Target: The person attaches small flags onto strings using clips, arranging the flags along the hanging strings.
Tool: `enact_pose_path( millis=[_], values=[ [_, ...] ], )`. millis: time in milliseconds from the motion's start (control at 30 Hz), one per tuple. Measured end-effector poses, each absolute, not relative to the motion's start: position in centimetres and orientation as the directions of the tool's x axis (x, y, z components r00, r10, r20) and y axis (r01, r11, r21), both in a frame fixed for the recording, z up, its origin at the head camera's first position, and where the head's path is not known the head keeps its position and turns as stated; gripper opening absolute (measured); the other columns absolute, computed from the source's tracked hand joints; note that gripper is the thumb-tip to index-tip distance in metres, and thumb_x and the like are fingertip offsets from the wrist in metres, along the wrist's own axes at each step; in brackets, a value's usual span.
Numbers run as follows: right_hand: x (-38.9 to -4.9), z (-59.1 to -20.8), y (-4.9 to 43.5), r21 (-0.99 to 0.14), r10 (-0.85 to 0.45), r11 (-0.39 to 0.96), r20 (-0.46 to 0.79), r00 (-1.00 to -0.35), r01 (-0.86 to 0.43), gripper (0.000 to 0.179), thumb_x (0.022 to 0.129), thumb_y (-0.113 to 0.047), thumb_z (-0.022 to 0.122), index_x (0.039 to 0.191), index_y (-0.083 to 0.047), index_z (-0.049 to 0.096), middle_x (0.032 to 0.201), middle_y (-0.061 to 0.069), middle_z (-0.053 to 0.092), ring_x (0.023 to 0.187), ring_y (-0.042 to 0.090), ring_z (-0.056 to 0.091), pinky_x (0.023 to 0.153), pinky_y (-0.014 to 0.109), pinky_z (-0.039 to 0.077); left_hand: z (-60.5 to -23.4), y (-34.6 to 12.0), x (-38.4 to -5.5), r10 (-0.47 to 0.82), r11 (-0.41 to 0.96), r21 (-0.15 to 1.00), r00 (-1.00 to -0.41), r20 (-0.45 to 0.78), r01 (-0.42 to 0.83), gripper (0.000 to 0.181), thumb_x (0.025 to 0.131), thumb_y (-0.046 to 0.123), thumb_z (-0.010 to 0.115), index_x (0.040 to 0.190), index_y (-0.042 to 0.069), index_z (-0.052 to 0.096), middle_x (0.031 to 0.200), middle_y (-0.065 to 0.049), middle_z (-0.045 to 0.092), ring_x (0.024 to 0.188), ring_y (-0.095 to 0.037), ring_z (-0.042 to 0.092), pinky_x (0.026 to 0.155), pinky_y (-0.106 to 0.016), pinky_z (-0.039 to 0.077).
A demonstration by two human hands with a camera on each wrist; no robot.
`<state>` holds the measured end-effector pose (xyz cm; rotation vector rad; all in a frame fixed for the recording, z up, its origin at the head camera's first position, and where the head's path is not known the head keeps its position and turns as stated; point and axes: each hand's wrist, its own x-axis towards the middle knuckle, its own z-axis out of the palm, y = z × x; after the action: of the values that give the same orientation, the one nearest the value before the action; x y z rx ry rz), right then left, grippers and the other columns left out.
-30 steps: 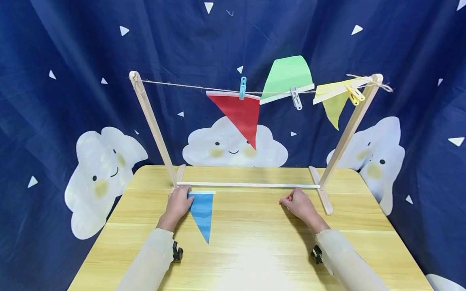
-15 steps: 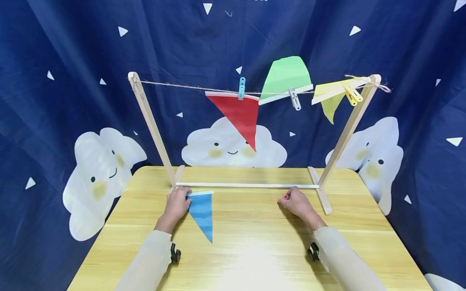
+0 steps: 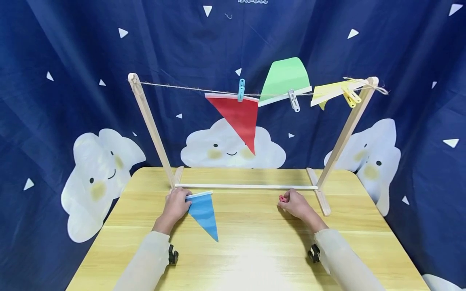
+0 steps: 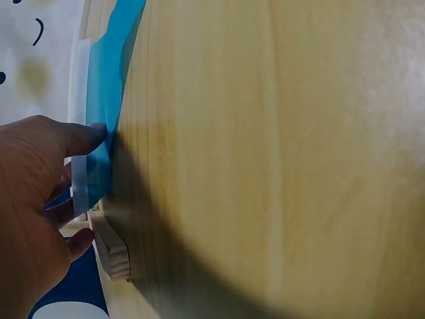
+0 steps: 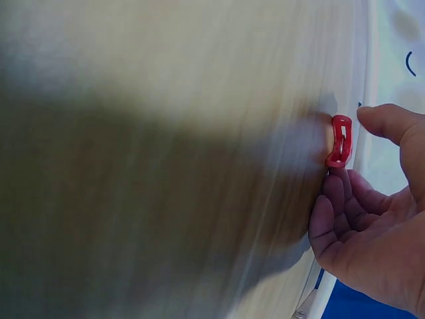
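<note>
My left hand point(image 3: 177, 204) pinches the white-edged top left corner of a blue triangular pennant point(image 3: 202, 216). In the left wrist view the thumb lies on the pennant's point(image 4: 103, 100) near face, with other fingers behind the white strip. The pennant's point slants down to the right above the table. My right hand point(image 3: 297, 204) holds a small red clothespin point(image 5: 340, 141) at its curled fingers, low over the table near the right post. In the right wrist view the thumb stands a little apart from the clothespin, and the lower fingers are curled below it.
A wooden frame with a left post point(image 3: 153, 127), right post point(image 3: 346, 133) and white lower rod point(image 3: 244, 186) stands at the table's point(image 3: 247, 230) back. Its string bears a red pennant point(image 3: 242, 117), green pennant point(image 3: 285, 76) and yellow pennant point(image 3: 325, 92), each clipped by a clothespin.
The blue pennant's point has swung to the right and its top edge has tilted up at the right. The red clothespin has turned in my right hand. The yellow pennant has curled up.
</note>
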<state>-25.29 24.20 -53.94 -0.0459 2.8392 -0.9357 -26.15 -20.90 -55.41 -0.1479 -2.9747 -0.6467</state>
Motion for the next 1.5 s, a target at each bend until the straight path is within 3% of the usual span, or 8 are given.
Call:
enact_pose_path(
  millis=[133,233,500,667,833,1067,1333,1500],
  values=[
    [-25.3,-54.2,24.2,-0.594,-0.086,0.805,-0.138,-0.987,0.013,0.032,0.088,-0.025,0.081,0.08,-0.005,0.056,0.071,0.002,0.049,0.065,0.016,0.046,0.059,0.027,0.039,-55.4,-21.0,-26.1,0.06,0.911,0.4,-0.992,0.111,0.099,0.02,0.087,0.013,0.082,0.106,0.006,0.077,0.107,-0.014,0.069,0.106,-0.037,0.062,0.091,-0.059,0.046],
    [-25.3,-54.4,24.1,-0.587,-0.104,0.81,-0.134,-0.986,-0.006,0.041,0.087,-0.024,0.081,0.064,-0.013,0.049,0.059,-0.004,0.038,0.056,0.012,0.037,0.054,0.025,0.033,-55.4,-21.2,-26.1,0.045,0.913,0.4,-0.993,0.111,0.086,0.019,0.086,0.014,0.083,0.102,0.006,0.077,0.104,-0.013,0.069,0.103,-0.038,0.061,0.09,-0.059,0.046],
    [-25.1,-54.5,24.1,-0.526,-0.126,0.848,-0.08,-0.989,-0.065,0.044,0.086,-0.018,0.078,0.056,-0.016,0.045,0.057,-0.004,0.038,0.056,0.014,0.04,0.06,0.029,0.037,-55.6,-21.3,-26.1,0.085,0.907,0.395,-0.983,0.161,0.143,0.013,0.084,0.011,0.085,0.085,0.004,0.075,0.089,-0.011,0.068,0.091,-0.033,0.062,0.09,-0.053,0.05],
    [-25.0,-54.5,24.2,-0.512,-0.121,0.856,-0.075,-0.99,-0.066,0.039,0.086,-0.018,0.077,0.059,-0.014,0.049,0.059,-0.002,0.043,0.058,0.015,0.043,0.062,0.031,0.039,-55.6,-21.1,-25.9,0.102,0.887,0.433,-0.982,0.16,0.162,0.01,0.085,0.006,0.083,0.081,0.003,0.074,0.087,-0.011,0.068,0.088,-0.031,0.063,0.088,-0.051,0.052],
    [-24.8,-54.4,24.3,-0.516,-0.104,0.855,-0.078,-0.992,-0.05,0.025,0.086,-0.018,0.079,0.073,-0.007,0.06,0.07,0.003,0.053,0.067,0.017,0.049,0.066,0.032,0.043,-55.5,-21.0,-25.8,0.108,0.869,0.467,-0.984,0.143,0.163,0.009,0.086,0.005,0.081,0.081,0.005,0.074,0.088,-0.01,0.069,0.087,-0.029,0.065,0.086,-0.05,0.054],
    [-25.0,-54.4,24.5,-0.534,-0.105,0.844,-0.064,-0.992,-0.054,0.015,0.085,-0.014,0.076,0.082,-0.004,0.065,0.074,0.005,0.059,0.067,0.017,0.051,0.061,0.029,0.042,-55.1,-21.0,-25.5,0.062,0.833,0.542,-0.993,0.104,0.109,0.005,0.089,0.006,0.079,0.088,0.006,0.075,0.087,-0.007,0.073,0.084,-0.024,0.067,0.082,-0.047,0.057],
    [-24.7,-54.0,24.5,-0.575,-0.084,0.817,-0.063,-0.994,-0.033,0.02,0.09,-0.015,0.073,0.097,-0.001,0.062,0.086,0.009,0.063,0.077,0.021,0.057,0.07,0.034,0.049,-54.5,-20.8,-25.1,0.079,0.772,0.616,-0.986,0.149,0.155,0.007,0.087,0.004,0.08,0.094,0.005,0.08,0.094,-0.008,0.078,0.093,-0.029,0.073,0.087,-0.05,0.058],
    [-24.5,-54.1,24.7,-0.599,-0.071,0.8,-0.037,-0.997,-0.035,0.02,0.092,-0.017,0.072,0.099,-0.003,0.059,0.087,0.008,0.06,0.077,0.021,0.055,0.068,0.033,0.047,-54.1,-20.7,-25.1,0.084,0.705,0.685,-0.98,0.178,0.185,0.009,0.087,0.003,0.081,0.095,0.005,0.081,0.095,-0.009,0.079,0.092,-0.028,0.073,0.085,-0.047,0.059]
  ],
)
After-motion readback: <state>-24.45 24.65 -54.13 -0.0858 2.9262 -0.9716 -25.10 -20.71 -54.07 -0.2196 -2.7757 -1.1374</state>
